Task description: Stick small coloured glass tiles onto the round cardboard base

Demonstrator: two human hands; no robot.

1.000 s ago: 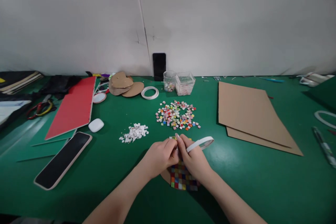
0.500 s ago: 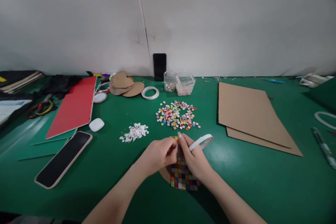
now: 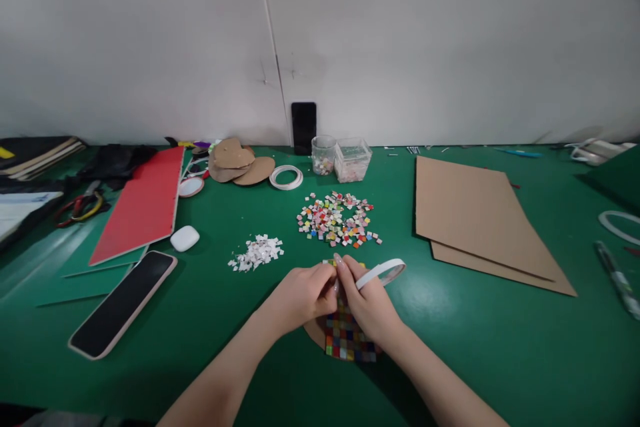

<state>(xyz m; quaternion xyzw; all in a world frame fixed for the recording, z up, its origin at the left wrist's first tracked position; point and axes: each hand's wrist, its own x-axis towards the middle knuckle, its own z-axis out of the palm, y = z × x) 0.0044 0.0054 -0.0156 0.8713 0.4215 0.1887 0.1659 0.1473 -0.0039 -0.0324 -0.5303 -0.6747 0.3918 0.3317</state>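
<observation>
My left hand [image 3: 305, 295] is closed in a pinch, its fingertips meeting those of my right hand; whatever is between them is hidden. A roll of white tape [image 3: 395, 268] is looped on the fingers of my right hand [image 3: 371, 303], which is closed with thumb and forefinger together. Beneath both hands lies a round cardboard disc [image 3: 314, 332], partly covered by rows of small coloured mosaic tiles [image 3: 345, 340]. Just beyond my hands is a loose heap of coloured tiles [image 3: 333, 217], and to its left a pile of white paper bits [image 3: 257, 252].
A phone [image 3: 123, 303], a white case [image 3: 185, 238] and a red board [image 3: 143, 203] lie left. Cardboard sheets [image 3: 465, 207] lie right. At the back are cardboard discs [image 3: 255, 170], another tape roll [image 3: 286, 177], a clear cup [image 3: 323, 155], a clear box [image 3: 353, 160] and an upright phone [image 3: 304, 128].
The fingers of my right hand and the tape roll have shifted slightly left. My left hand stays almost in place, and the tiled disc is nearly unmoved.
</observation>
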